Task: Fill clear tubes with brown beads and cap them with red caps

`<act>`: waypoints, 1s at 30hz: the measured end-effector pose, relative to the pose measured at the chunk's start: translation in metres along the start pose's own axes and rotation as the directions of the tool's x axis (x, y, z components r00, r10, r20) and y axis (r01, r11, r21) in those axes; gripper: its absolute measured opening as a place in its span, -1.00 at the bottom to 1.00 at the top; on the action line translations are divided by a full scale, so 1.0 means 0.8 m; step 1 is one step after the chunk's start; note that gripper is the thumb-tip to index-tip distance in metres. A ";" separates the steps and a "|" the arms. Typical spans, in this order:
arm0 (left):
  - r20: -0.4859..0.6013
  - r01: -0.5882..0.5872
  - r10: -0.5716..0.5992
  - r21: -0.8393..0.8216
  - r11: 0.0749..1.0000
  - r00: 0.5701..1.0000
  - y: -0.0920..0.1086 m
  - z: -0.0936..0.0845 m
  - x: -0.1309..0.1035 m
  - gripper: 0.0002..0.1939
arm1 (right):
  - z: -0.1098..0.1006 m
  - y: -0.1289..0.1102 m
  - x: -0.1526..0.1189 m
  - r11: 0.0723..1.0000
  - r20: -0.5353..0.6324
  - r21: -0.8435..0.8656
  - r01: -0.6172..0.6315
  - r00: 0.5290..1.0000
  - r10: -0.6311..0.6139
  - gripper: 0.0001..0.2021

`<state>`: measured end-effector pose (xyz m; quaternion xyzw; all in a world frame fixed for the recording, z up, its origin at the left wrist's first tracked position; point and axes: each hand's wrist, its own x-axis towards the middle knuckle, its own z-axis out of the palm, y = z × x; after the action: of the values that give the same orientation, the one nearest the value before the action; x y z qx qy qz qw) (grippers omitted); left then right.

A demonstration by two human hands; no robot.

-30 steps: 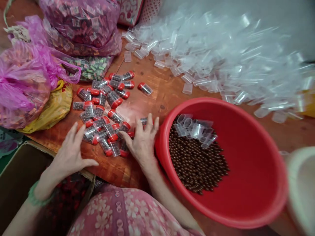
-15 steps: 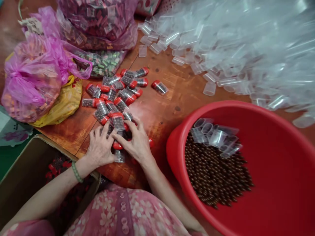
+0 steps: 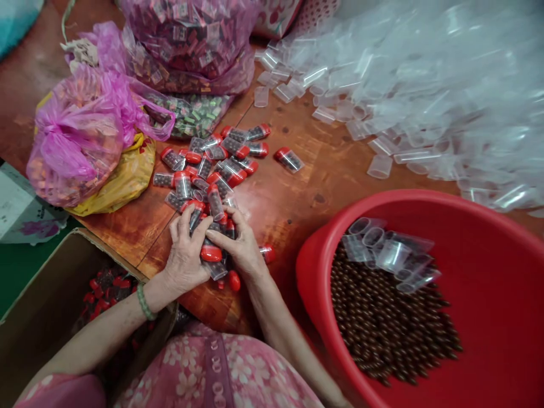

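My left hand (image 3: 185, 252) curls around one side of a bunch of clear plastic containers with red caps (image 3: 211, 253), filled with dark beads. From the other side my right hand (image 3: 241, 241) cups the same bunch, thumb and fingers bent over it. The two thumbs come close together above the containers. Just beyond my fingertips lies a loose heap of the same red-capped containers (image 3: 221, 173). One container (image 3: 289, 159) lies apart to the right of the heap. A loose red cap (image 3: 234, 280) shows below my right hand, though what it belongs to is partly hidden.
Right of me stands a red tub (image 3: 314, 266) with dark brown beads (image 3: 386, 323) and clear tubes (image 3: 393, 255). Many clear tubes (image 3: 403, 96) cover the back right. Pink bags (image 3: 76, 136) sit at left. A cardboard box (image 3: 46, 306) holds red-capped pieces below the table edge.
The view has shifted, so everything sits slightly further right and lower. Between my hands the containers have turned and shifted; one now stands near my right fingertips.
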<state>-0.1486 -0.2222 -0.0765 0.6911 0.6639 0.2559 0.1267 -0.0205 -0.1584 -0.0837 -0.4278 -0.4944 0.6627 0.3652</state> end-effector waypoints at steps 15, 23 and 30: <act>-0.295 0.275 -0.192 0.271 0.923 0.936 -0.021 -0.133 -0.186 -0.12 | 0.168 -0.011 -0.071 0.936 0.582 -0.066 0.346 0.775 -0.245 -0.24; 0.035 0.329 -0.354 0.298 0.896 0.935 -0.086 -0.099 -0.276 -0.23 | 0.167 0.009 -0.077 0.772 0.896 -0.365 0.521 0.421 0.140 -0.41; -0.161 0.292 -0.256 0.275 0.916 0.953 -0.069 -0.134 -0.126 -0.51 | 0.030 -0.055 0.024 0.705 0.247 -0.501 0.503 0.863 -0.441 -0.57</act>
<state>-0.2506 -0.3341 -0.0342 0.5855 0.7914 0.1752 0.0159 -0.0470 -0.1385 -0.0418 -0.3366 -0.7749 0.3987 0.3567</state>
